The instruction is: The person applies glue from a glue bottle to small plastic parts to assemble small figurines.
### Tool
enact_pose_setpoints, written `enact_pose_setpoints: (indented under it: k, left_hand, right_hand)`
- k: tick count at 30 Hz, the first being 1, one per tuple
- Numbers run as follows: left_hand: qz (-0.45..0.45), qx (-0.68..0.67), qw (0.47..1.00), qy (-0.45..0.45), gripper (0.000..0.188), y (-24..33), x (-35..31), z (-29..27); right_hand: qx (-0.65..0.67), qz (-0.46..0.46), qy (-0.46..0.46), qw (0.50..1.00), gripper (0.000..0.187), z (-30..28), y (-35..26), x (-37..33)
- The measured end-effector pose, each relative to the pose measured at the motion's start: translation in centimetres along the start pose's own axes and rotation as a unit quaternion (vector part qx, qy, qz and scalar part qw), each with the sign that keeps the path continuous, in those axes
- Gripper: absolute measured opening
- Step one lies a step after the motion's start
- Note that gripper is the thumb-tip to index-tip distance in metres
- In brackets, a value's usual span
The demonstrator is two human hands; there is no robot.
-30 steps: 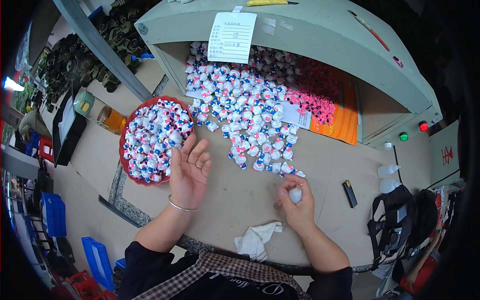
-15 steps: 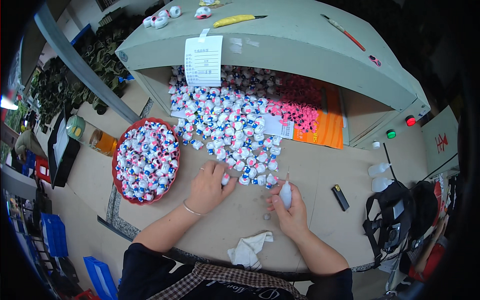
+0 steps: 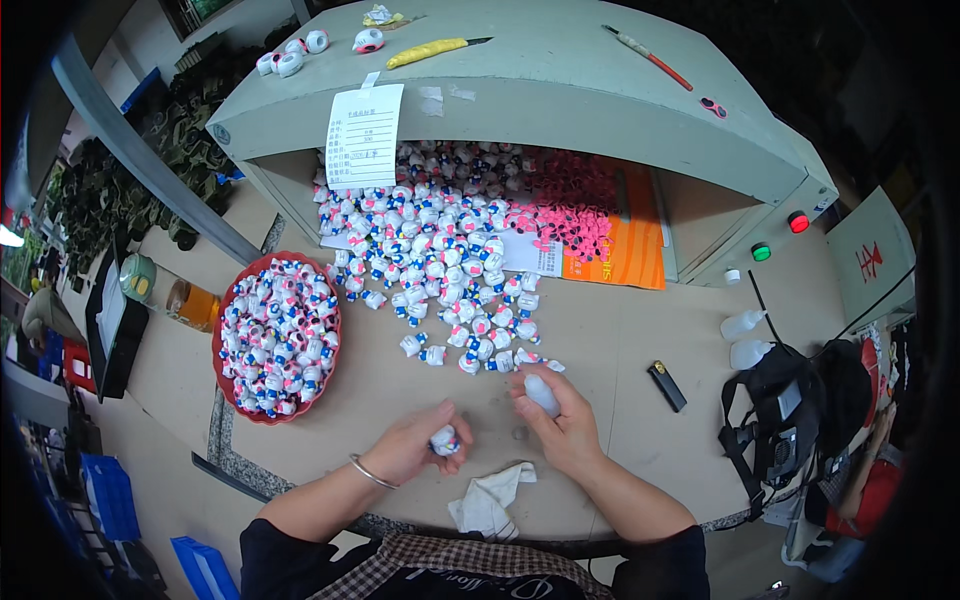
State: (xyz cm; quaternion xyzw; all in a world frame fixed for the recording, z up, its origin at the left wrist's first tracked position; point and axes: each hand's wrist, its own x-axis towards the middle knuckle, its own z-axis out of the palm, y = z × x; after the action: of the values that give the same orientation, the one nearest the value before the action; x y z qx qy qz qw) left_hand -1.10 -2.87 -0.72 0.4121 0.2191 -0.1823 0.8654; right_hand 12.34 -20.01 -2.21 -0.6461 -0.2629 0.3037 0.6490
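At lower centre, my left hand (image 3: 408,450) pinches a small, light, hard-looking figurine (image 3: 444,440) by its body, while my right hand (image 3: 560,425) wraps a white squeeze bottle (image 3: 541,392).

left hand (image 3: 412,447) curled closed, right hand (image 3: 556,415) clenched

Black lighter (image 3: 666,385) rt of work spot, white rag (image 3: 487,500) at table edge, two squeeze bottles (image 3: 744,338).
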Motion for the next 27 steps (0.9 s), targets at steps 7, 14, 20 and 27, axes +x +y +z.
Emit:
enact_pose_setpoints:
  k: [7, 14, 20, 27]
  left_hand:
    - [0.047, -0.172, 0.982, 0.06, 0.033, -0.1, 2.8, 2.8]
    - [0.089, -0.079, 0.993, -0.023, 0.034, -1.7, 3.2, -0.1]
    - [0.147, -0.076, 0.986, 0.015, 0.035, -1.0, 3.1, 1.2]
    - [0.158, -0.082, 0.984, 0.031, 0.039, -1.2, 3.1, 0.6]
  right_hand:
    - [0.034, -0.001, 0.054, 0.998, 0.034, -0.2, -1.4, -0.1]
    - [0.067, -0.011, -0.017, 0.998, 0.041, 0.9, -1.4, -0.5]
    - [0.004, -0.05, -0.038, 0.998, 0.041, 1.4, -0.8, -0.9]
    - [0.099, 0.083, -0.015, 0.991, 0.028, -2.7, -3.5, -1.6]
